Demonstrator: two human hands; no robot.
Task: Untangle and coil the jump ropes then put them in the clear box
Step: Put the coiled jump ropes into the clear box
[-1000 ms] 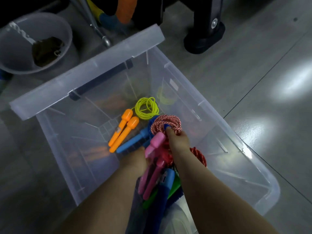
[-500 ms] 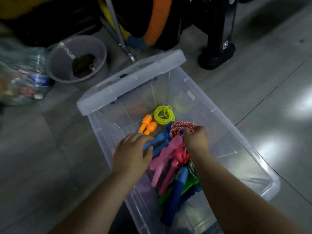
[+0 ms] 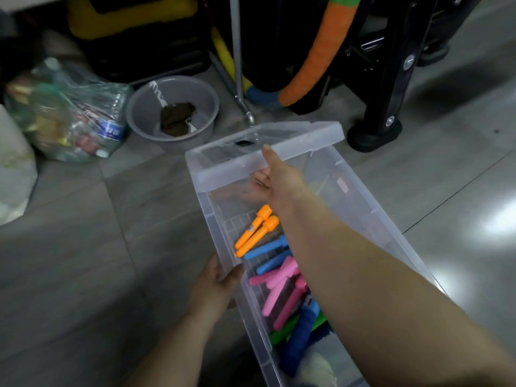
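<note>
Right hand (image 3: pixel 276 174) grips the lid (image 3: pixel 304 136), left hand (image 3: pixel 216 284) the clear box (image 3: pixel 391 236).

Clear box (image 3: pixel 371 213) mouth: far end roofed by lid (image 3: pixel 307 138), remainder crossed by right forearm (image 3: pixel 349 261). Grey basin (image 3: pixel 145 107) and black stand foot (image 3: pixel 374 135) crowd beyond. Floor (image 3: pixel 69 261) to left passable.

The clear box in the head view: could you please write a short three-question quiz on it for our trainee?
1. True or false: the lid lies flat on the floor, away from the clear box.
2. Which handles in the box lie nearest the lid? A. pink handles B. orange handles C. green handles
3. Which hand grips the lid, thumb on top?

Key:
1. False; it sits across the box's far end.
2. B.
3. The right hand; the left hand holds the box's near left wall.
</note>
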